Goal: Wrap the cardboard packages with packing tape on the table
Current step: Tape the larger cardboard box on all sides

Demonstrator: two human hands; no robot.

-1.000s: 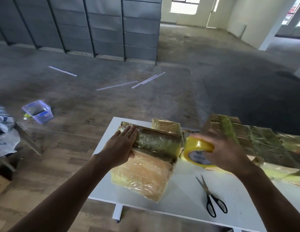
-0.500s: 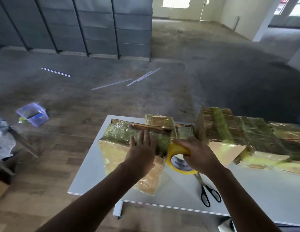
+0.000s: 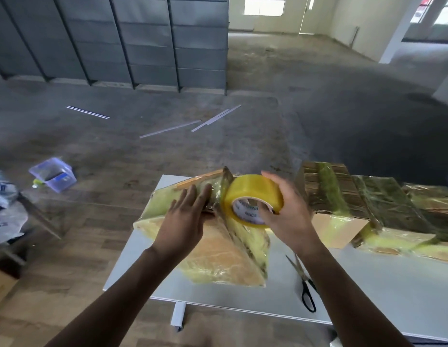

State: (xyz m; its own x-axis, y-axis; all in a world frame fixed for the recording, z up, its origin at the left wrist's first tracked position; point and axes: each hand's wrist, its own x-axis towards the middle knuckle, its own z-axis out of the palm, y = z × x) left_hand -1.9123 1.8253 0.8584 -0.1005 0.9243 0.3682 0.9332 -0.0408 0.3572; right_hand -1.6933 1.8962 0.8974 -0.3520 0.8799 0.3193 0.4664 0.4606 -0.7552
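A cardboard package wrapped in yellowish tape lies tilted on the white table, one corner lifted. My left hand presses flat on its top, fingers spread. My right hand holds a yellow roll of packing tape right against the package's upper right edge. A strip of tape runs from the roll down the package's side.
Black-handled scissors lie on the table to the right of the package. A row of taped cardboard packages fills the table's far right. On the floor to the left are a clear plastic tub and a white sack.
The package has been turned and tipped up, its far corner raised. My right hand lifted the tape roll from the package's right side up to its top edge. My left hand stays on top.
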